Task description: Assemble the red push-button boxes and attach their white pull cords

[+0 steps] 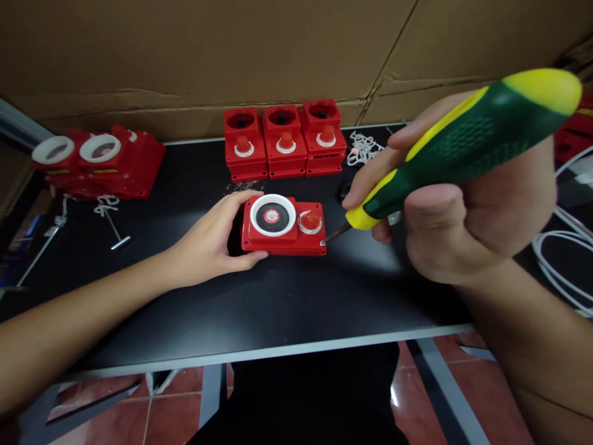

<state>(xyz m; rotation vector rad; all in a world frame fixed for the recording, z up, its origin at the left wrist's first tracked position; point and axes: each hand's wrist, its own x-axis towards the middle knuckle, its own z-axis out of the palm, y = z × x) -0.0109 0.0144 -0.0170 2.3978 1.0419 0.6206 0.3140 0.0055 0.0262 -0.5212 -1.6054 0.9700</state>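
A red box (287,246) with a white-ringed round black window and a small red knob lies on the black table. My left hand (217,238) grips its left end, the thumb along the near side and the fingers over the far side. In my right hand (454,216) is a screwdriver (449,148) with a green and yellow handle, held slanting down to the left. Its tip meets the box's near right corner, where a small bright screw shows. Part of my right fingers is hidden behind the handle.
Three similar red boxes (285,145) without white rings stand in a row at the back. More red boxes (115,164) with white rings and small corded metal hammers (120,243) sit at left. White chain (364,148) lies behind, white cable (556,259) at right. A cardboard wall (208,55) bounds the back.
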